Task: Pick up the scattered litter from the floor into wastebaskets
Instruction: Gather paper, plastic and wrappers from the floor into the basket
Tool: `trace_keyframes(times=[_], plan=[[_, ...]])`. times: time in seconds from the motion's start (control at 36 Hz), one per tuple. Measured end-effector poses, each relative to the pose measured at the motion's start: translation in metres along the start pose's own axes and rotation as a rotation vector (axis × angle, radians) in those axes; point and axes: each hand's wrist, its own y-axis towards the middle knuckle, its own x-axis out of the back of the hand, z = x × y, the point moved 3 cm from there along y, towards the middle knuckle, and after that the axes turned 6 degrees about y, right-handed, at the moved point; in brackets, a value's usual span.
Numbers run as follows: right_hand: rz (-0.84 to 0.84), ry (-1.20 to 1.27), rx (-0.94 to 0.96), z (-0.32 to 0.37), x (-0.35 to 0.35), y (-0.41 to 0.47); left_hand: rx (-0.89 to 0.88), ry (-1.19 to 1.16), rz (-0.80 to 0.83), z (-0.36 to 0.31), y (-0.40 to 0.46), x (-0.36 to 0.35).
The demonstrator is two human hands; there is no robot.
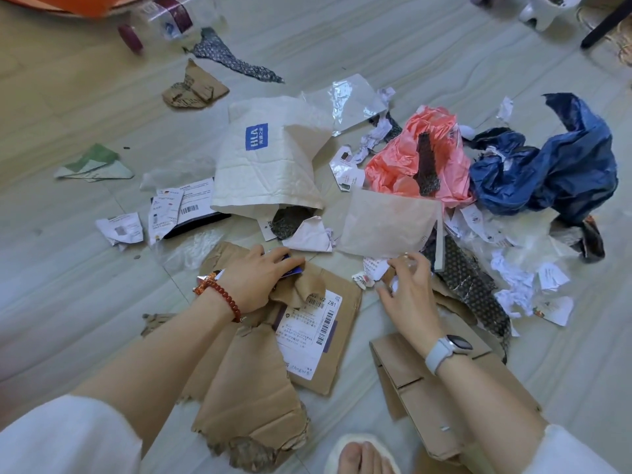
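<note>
Right hand point(408, 289) — blurred scraps point(371, 272)

Blurred bottle point(160, 22) at top edge

Home rm: tiled floor point(85, 302) w/ torn parcel packaging point(273, 159), slippered foot point(362, 453).
</note>
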Motion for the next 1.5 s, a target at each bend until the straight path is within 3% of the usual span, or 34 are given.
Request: trace_keyframes(times=[0.22,0.42,0.53,0.61,0.78,1.03,1.08,1.17,1.33,1.5], plan=[[0.138,0.030,-0.250,-0.014,-0.011,0.002,0.003,-0.087,-0.008,0.014,0.005,0.005],[0.129,-0.187,-0.067,-0.010,-0.019,0.003,-0.014,-0.058,-0.142,0.015,0.004,0.001],[-0.008,-0.164,0.039,0.002,-0.010,0.001,-0.031,-0.063,-0.191,0.012,0.002,-0.004],[0.007,-0.093,0.115,0.009,-0.008,0.001,-0.040,-0.097,-0.195,0.011,0.003,-0.006],[0.219,-0.106,0.014,0.009,-0.020,0.007,-0.051,-0.105,-0.215,0.011,0.007,-0.009],[0.087,-0.125,0.041,0.019,-0.020,0.013,-0.067,0.063,-0.324,0.006,0.007,-0.006],[0.113,-0.042,-0.030,0.022,-0.014,0.018,-0.033,0.059,-0.314,0.001,0.011,-0.001],[0.184,0.324,-0.144,0.028,0.001,0.025,0.030,0.076,-0.234,0.002,0.017,0.002],[0.322,0.891,-0.356,0.041,0.031,0.027,0.113,-0.023,-0.241,0.012,0.011,0.007],[0.489,1.381,-0.516,0.071,0.046,0.027,0.243,-0.332,-0.421,0.035,-0.016,0.034]])
